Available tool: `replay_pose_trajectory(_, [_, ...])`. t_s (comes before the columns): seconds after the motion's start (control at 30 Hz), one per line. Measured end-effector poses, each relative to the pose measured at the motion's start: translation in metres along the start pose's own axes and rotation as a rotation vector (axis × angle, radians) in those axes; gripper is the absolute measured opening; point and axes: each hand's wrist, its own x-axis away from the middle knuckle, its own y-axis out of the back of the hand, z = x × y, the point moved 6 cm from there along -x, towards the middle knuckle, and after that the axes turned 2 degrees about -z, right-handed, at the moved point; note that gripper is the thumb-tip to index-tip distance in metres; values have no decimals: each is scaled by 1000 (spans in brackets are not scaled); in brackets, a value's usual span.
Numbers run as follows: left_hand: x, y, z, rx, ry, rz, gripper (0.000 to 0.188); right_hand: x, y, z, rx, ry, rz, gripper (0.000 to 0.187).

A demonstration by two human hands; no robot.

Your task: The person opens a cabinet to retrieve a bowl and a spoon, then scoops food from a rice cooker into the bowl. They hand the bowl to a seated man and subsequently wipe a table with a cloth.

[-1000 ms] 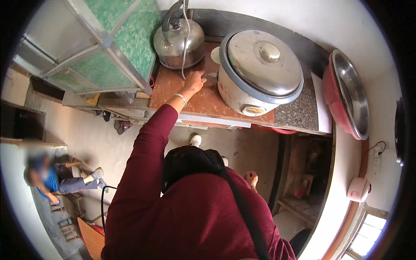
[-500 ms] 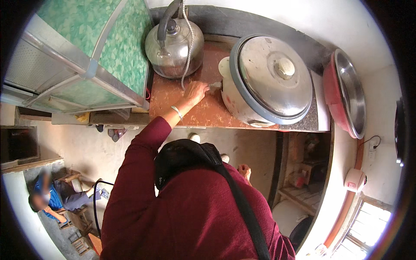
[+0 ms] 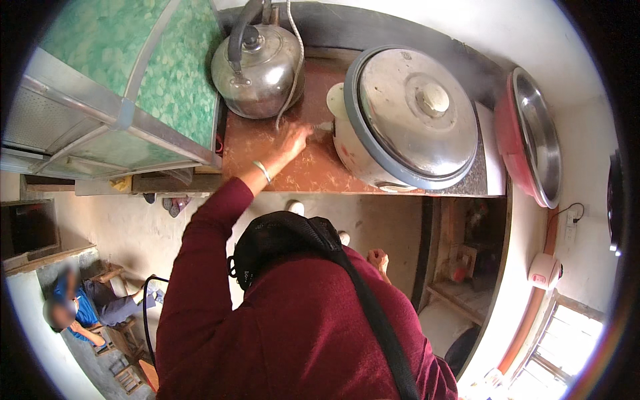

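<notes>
My left hand [image 3: 292, 141] reaches over the red-brown countertop [image 3: 303, 175] with its fingers closed on a pale plug [image 3: 324, 127] at the left side of a large rice cooker [image 3: 353, 152]. The cooker's shiny lid [image 3: 400, 93] is on. A grey power cord [image 3: 298, 50] runs down past a metal kettle [image 3: 270, 77] toward this hand. My right hand [image 3: 378, 260] hangs low beside my body, away from the counter, with its fingers curled and no object visible in them.
A green-panelled cabinet [image 3: 177, 73] stands left of the kettle. Red and steel basins [image 3: 517, 140] lean on the right wall. Shelves [image 3: 460, 267] lie below the counter. Another person [image 3: 87, 307] sits at the lower left, near wooden stools [image 3: 127, 377].
The view has shifted slightly, so the counter things sit a little further left. My left hand stays closed at the plug beside the cooker. My right hand has barely moved.
</notes>
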Motion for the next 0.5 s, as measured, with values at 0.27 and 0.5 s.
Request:
replay_pose_trajectory(0.27, [-3,-3,3,-7,-12,-26,10,7,3,-17,-24,35,13,20])
replay_pose_trajectory(0.5, [-12,2,9,7,-1,7,12,0,3,-4,-126,22,76,20])
